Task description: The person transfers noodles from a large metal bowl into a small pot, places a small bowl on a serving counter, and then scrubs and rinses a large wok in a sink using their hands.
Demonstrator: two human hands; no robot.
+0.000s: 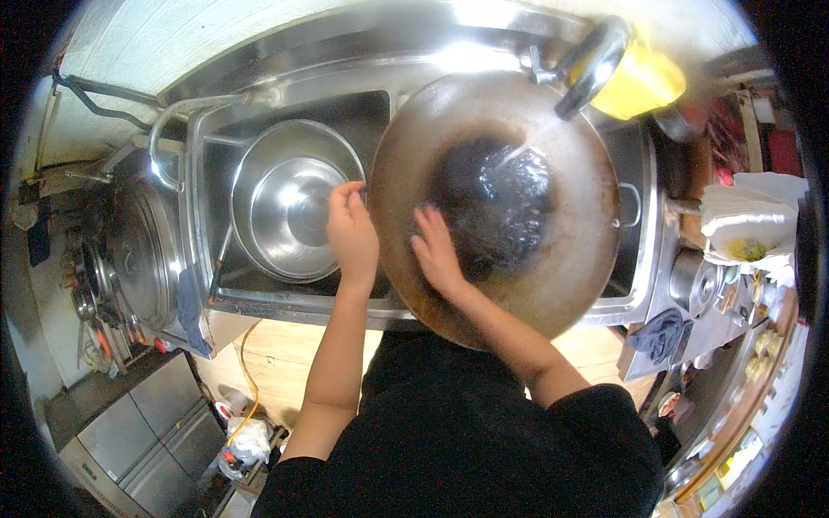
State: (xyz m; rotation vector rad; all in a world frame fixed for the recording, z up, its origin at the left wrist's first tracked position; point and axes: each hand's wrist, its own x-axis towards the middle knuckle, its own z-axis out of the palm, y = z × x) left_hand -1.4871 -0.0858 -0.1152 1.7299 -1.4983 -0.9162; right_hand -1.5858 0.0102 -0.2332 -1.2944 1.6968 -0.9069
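Observation:
A large wok (576, 259) lies across the right basin of a double steel sink, and water runs into it from a faucet (592, 71). My left hand (353, 226) is at the wok's left rim, where its loop handle would be; the fingers are curled, and the fingers hide what they grip, if anything. Over the wok's inner left side is my right hand (437, 249), fingers extended and slightly blurred, with nothing visible in it. Whether it touches the wok's surface cannot be told. A round steel bowl (259, 239) stands in the left basin, just beside my left hand.
A utensil with a dark handle (217, 280) leans in the left basin. Left of the sink are a large round lid (139, 259) and a grey cloth (191, 311). A lidded pot (699, 285) and a dark cloth (657, 337) lie to the right.

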